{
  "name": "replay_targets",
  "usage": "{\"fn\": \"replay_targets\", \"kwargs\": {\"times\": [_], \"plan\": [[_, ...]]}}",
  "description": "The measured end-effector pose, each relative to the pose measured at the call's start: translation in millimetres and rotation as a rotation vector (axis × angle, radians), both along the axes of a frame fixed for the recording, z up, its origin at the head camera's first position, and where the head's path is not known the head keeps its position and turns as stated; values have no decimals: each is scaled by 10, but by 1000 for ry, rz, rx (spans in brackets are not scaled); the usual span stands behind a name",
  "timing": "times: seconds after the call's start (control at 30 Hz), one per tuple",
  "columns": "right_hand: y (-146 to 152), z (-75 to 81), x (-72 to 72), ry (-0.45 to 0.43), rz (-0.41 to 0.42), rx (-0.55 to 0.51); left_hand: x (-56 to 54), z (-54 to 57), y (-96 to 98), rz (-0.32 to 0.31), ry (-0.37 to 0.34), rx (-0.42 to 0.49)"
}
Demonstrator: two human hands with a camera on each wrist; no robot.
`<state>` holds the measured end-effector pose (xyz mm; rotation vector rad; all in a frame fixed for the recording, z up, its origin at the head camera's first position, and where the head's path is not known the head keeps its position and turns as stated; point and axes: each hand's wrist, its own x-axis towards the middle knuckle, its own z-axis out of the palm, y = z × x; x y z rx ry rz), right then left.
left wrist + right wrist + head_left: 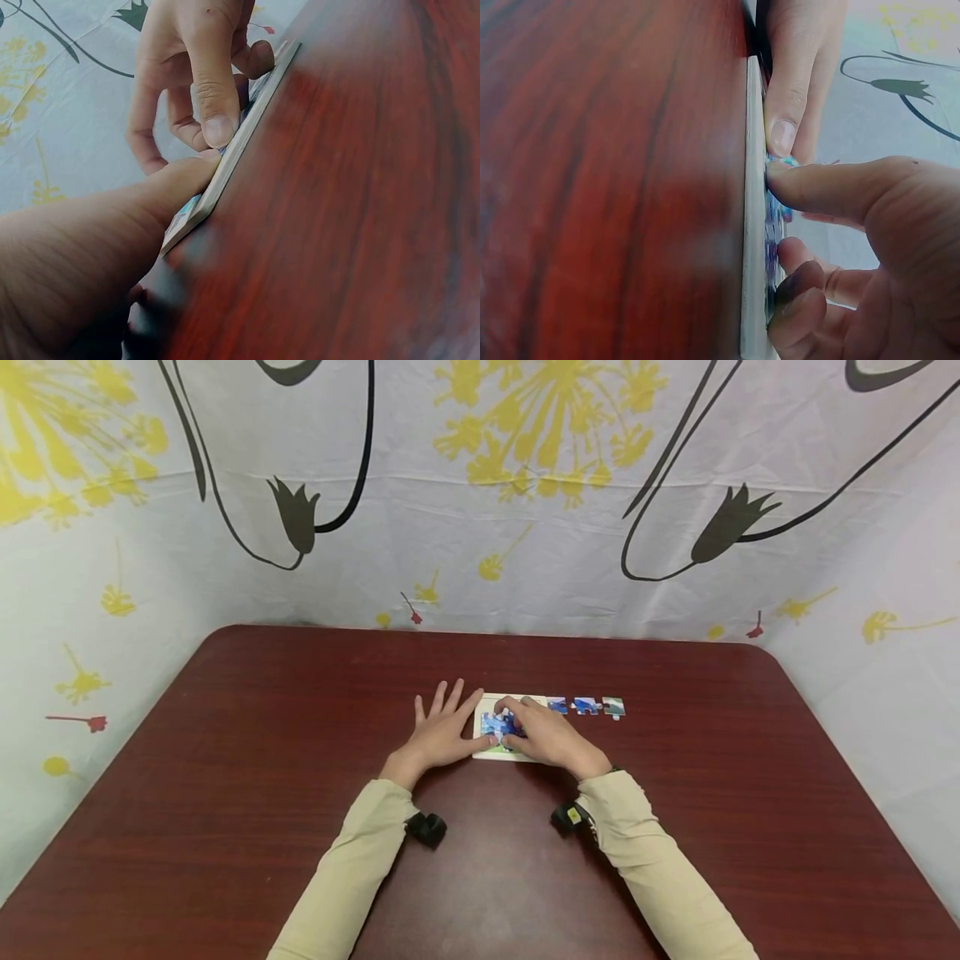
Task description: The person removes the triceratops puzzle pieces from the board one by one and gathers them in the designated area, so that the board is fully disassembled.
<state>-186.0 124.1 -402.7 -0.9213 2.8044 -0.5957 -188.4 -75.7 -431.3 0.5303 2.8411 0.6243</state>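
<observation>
A jigsaw puzzle in a pale flat frame (pixel 502 757) lies on the table, with blue pieces and a green strip inside. My left hand (pixel 444 732) lies at its left side, fingers spread and straight, the thumb (pixel 783 139) pressing on the puzzle near the front edge. Over the right part of the frame my right hand (pixel 551 732) bends its fingers down, thumb and index finger about a blue puzzle piece (pixel 498 723). In the right wrist view its thumb (pixel 810 186) touches the puzzle beside the left thumb. The hand hides much of the puzzle's right half.
Three loose puzzle pieces sit right of the frame: one partly behind the right hand (pixel 557 704), a blue one (pixel 586 705) and a greenish one (pixel 613 707). The dark red wooden table (pixel 300 718) meets a patterned cloth (pixel 465 552) at the back.
</observation>
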Motion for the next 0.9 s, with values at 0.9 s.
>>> {"fn": "replay_targets", "kwargs": {"times": [0.9], "plan": [[-80,12,-94,61,-6,-105,5,14,20,16,2,-3]]}}
